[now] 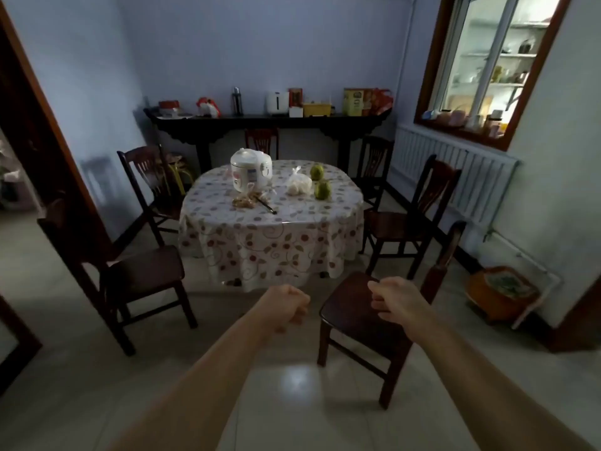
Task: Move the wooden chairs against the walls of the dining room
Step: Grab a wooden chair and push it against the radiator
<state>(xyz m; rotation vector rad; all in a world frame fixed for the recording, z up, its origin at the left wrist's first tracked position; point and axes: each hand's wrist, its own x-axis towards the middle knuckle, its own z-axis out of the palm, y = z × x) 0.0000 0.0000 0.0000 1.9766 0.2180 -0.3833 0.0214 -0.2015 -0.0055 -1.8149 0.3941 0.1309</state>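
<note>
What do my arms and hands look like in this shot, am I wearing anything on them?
Both forearms are bare as far as the picture shows, with no sleeves in sight. The left hand and the right hand wear no gloves, and no watch, bracelet or ring can be seen on the wrists or fingers, though the room is dim.

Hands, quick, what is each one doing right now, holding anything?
Left hand: fingers curled into a loose fist, holding nothing.
Right hand: fingers curled, holding nothing, above the seat of the nearest wooden chair.
</note>
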